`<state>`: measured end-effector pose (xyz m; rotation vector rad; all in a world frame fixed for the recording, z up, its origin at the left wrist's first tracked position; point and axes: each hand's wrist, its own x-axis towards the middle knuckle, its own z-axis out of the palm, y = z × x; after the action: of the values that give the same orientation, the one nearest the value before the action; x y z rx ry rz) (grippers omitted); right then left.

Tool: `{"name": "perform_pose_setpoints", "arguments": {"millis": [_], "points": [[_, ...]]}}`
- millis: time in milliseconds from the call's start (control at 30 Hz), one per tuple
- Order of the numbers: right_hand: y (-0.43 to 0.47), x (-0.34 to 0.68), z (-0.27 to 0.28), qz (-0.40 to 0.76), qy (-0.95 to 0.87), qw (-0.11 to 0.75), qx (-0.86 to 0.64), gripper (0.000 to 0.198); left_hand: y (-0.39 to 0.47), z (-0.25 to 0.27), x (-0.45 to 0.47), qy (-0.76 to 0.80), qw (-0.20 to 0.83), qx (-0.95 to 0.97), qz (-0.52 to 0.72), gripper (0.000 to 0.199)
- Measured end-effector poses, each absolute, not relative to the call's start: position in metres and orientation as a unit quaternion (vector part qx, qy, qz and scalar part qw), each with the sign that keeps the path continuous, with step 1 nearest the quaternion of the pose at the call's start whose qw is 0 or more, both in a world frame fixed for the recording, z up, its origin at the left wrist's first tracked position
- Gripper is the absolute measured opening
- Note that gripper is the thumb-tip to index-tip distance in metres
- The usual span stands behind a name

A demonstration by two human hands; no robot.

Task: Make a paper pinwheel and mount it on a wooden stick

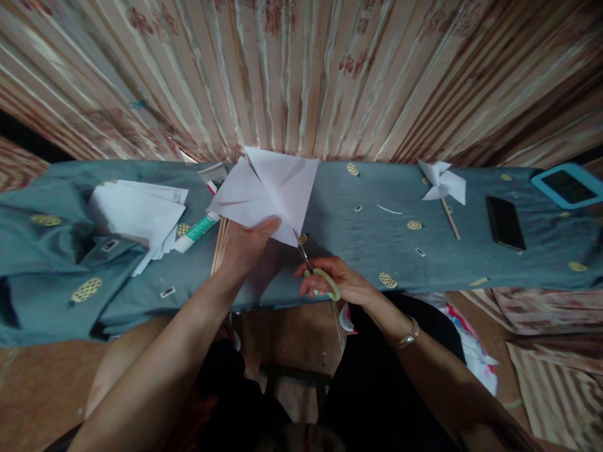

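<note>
A square sheet of white paper point(282, 182), creased and slit in from its corners, is held up above the cloth. Its lower left edge is pinched by my left hand point(252, 242), thumb on top and fingers hidden beneath. My right hand point(332, 279) grips scissors point(325, 282) with pale green handles. Their blades meet the sheet at its bottom corner; how far apart the blades are is hard to tell. Under my left hand lie several thin wooden sticks point(219, 245), partly covered. Beside them rests a green and white tube point(198, 232).
A stack of white paper point(141, 213) lies at the left. On the right are a finished-looking paper pinwheel point(443, 182) on a stick, a black phone point(505, 223) and a blue-framed tablet point(570, 186). A curtain point(301, 81) hangs behind the cloth-covered table point(372, 251).
</note>
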<state>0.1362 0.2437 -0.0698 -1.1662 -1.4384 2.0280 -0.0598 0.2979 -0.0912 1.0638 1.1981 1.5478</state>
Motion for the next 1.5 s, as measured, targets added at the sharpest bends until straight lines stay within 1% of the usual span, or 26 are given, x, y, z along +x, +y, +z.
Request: {"name": "perform_pose_setpoints", "arguments": {"millis": [200, 333, 533, 833, 933, 1267, 1500], "points": [[0.244, 0.136, -0.069, 0.717, -0.520, 0.189, -0.423, 0.061, 0.297, -0.088, -0.053, 0.477, 0.414, 0.444, 0.636, 0.054], [0.245, 0.136, -0.070, 0.713, -0.527, 0.192, -0.422, 0.063, 0.295, -0.087, -0.053, 0.473, 0.420, 0.444, 0.634, 0.056], [0.246, 0.136, -0.073, 0.712, -0.531, 0.194, -0.416, 0.064, 0.292, -0.082, -0.054, 0.500, 0.424, 0.460, 0.598, 0.055], [0.246, 0.135, -0.073, 0.714, -0.529, 0.206, -0.410, 0.061, 0.290, -0.079, -0.052, 0.512, 0.422, 0.452, 0.596, 0.058], [0.246, 0.134, -0.072, 0.717, -0.522, 0.206, -0.414, 0.060, 0.290, -0.077, -0.052, 0.523, 0.422, 0.453, 0.586, 0.057], [0.245, 0.134, -0.078, 0.715, -0.516, 0.225, -0.415, 0.059, 0.289, -0.076, -0.055, 0.538, 0.410, 0.471, 0.566, 0.043], [0.245, 0.132, -0.077, 0.726, -0.488, 0.226, -0.429, 0.059, 0.288, -0.075, -0.054, 0.533, 0.411, 0.458, 0.581, 0.049]]}}
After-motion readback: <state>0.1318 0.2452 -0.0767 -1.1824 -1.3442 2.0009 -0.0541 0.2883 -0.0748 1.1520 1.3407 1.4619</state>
